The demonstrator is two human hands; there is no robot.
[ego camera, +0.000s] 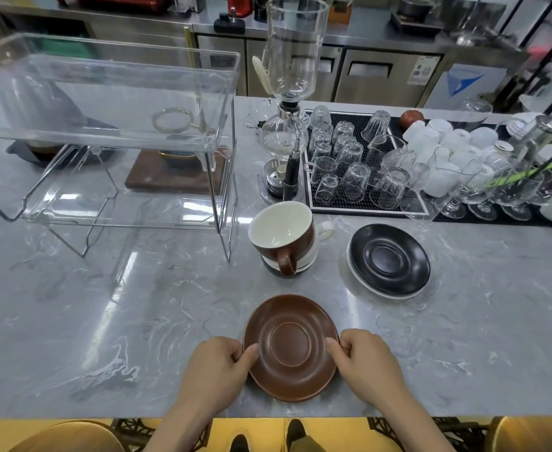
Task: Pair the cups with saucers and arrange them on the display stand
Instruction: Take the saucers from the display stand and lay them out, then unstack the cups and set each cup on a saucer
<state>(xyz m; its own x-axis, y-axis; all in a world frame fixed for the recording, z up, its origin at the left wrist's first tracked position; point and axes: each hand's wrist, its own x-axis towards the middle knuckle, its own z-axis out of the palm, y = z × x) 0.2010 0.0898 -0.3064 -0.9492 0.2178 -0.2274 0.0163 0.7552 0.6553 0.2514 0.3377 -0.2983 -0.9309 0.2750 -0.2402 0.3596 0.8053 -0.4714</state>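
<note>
A brown saucer (290, 347) lies near the counter's front edge. My left hand (217, 367) pinches its left rim and my right hand (367, 360) pinches its right rim. Behind it stands a stack of cups: a brown cup (281, 234) with a cream inside on top, a white cup (325, 230) under it, and a dark one at the bottom, mostly hidden. To the right a black saucer (389, 258) rests on a white saucer (349, 275). The clear two-tier display stand (111, 138) stands at the back left, both shelves bare.
A glass siphon coffee maker (289, 102) rises behind the cups. A black mat (365, 208) with several upturned glasses and white cups fills the back right. A wooden board (176, 177) sits behind the stand. The counter's front edge (72, 415) runs just below my hands.
</note>
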